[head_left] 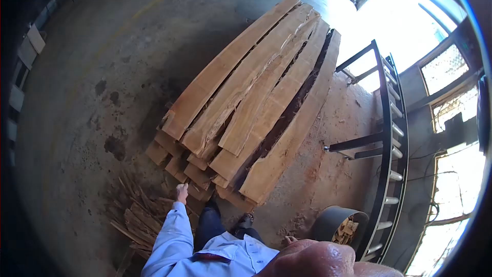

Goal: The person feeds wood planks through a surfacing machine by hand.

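Down on the concrete floor lies a big stack of wooden planks, with the near ends close to the person's feet. The planks look long, thick and heavy, stiff and rough, with cracked and splintery edges. A good place to hold one seems to be its near end, away from the cracks. The left hand reaches out in front of the stack's near end, just beside the lowest planks. It looks loosely curled and holds nothing. The right hand barely shows, so its state cannot be told. Small wood scraps lie under the left arm.
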`<state>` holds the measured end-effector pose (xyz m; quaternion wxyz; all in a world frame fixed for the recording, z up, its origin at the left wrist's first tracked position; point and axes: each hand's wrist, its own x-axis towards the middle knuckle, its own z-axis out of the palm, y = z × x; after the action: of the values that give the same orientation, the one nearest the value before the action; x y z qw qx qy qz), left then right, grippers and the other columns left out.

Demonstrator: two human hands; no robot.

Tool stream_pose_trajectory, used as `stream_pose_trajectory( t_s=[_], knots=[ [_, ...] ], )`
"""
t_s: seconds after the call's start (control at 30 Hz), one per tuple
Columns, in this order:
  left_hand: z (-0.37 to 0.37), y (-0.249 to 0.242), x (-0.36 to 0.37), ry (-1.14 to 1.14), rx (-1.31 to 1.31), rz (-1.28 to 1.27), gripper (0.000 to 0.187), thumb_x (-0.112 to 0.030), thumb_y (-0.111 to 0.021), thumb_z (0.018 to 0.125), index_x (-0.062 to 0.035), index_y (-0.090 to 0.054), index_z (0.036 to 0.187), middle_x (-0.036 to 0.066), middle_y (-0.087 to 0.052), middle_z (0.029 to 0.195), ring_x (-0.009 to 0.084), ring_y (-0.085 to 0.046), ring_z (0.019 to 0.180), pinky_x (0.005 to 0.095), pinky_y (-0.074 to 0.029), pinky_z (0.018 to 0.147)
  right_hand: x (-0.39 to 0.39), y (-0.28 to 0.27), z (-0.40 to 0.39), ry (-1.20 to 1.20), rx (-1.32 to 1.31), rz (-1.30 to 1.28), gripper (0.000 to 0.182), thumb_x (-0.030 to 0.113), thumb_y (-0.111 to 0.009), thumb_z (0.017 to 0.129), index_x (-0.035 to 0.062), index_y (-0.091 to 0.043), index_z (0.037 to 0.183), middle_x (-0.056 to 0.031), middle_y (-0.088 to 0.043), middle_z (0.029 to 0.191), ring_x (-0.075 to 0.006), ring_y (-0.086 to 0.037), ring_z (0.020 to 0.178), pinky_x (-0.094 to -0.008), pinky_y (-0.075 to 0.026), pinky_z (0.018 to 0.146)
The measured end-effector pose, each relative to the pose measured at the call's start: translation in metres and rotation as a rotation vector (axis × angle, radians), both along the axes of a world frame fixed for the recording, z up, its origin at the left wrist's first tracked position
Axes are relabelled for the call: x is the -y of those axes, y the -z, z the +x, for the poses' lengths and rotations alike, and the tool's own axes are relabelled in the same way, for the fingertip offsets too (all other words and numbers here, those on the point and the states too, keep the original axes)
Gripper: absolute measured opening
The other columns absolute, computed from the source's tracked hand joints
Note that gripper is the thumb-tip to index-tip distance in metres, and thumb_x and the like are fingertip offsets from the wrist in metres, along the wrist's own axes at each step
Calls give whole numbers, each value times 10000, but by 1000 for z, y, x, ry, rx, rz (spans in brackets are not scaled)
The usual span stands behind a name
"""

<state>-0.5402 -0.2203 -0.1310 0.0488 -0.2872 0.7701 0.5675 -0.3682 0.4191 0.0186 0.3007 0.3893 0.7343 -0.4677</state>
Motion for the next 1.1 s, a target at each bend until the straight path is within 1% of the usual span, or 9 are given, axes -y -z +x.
stream_pose_trajectory(
  t_s=[0.1,0.23,0.27,0.43,0.57,0.77,0.93,1.03,1.1],
  knots=[
    [-44,12,1,-98,59,6,343,-306,-578,927,17,-548,818,180,-554,809,332,-521,807,472,-392,736,61,-78,-40,57,20,138,307,245,-634,945,-34,-655,1070,-114,-709,873,-165,-686,764,-282,-537,635],
    [-84,71,3,-209,-173,-369,406,-361,-565,938,40,-605,984,228,-616,963,385,-556,966,450,-422,833,61,-51,-5,95,62,127,302,246,-621,950,-30,-652,1068,-105,-710,884,-175,-670,747,-296,-536,644],
    [-108,46,13,-239,130,-88,414,-404,-587,918,3,-612,995,214,-626,973,338,-571,950,443,-427,829,57,-46,9,55,107,100,298,247,-608,952,-27,-658,1060,-98,-712,894,-168,-669,762,-299,-538,644],
    [-168,73,38,-309,299,151,454,-477,-653,862,-73,-597,1062,115,-603,1027,228,-554,1008,405,-432,820,83,-52,44,83,199,55,328,270,-621,938,-26,-664,1072,-89,-710,893,-162,-664,776,-305,-548,654],
    [-201,89,41,-457,298,520,809,-521,-703,811,-91,-339,1393,81,-385,1400,277,-390,1283,496,-399,997,100,-66,46,76,352,102,349,279,-630,937,-29,-652,1101,-83,-695,938,-144,-643,773,-293,-540,641],
    [-240,92,29,-484,407,538,877,-499,-727,802,-45,-303,1421,142,-332,1471,304,-348,1348,536,-380,1066,109,-63,38,252,242,-97,343,270,-616,952,-20,-637,1135,-70,-683,926,-149,-635,765,-277,-535,658],
    [-240,115,16,-512,382,347,593,-357,-716,844,36,-505,1234,183,-571,1221,316,-604,1060,437,-567,792,126,-63,20,289,240,-76,331,249,-614,955,-21,-627,1145,-98,-676,979,-166,-651,839,-290,-558,715],
    [-231,187,-7,-599,304,40,585,-355,-714,848,47,-514,1221,195,-577,1211,315,-615,1037,427,-564,750,139,-63,10,242,302,-92,339,258,-609,959,-19,-623,1153,-107,-674,1016,-175,-657,877,-301,-564,750],
    [-240,164,-18,-621,329,-32,559,-362,-703,858,62,-534,1182,181,-617,1120,295,-632,989,413,-538,752,144,-58,-1,209,321,-108,355,282,-601,969,-11,-617,1168,-99,-677,1028,-176,-660,879,-309,-564,759]
  ],
)
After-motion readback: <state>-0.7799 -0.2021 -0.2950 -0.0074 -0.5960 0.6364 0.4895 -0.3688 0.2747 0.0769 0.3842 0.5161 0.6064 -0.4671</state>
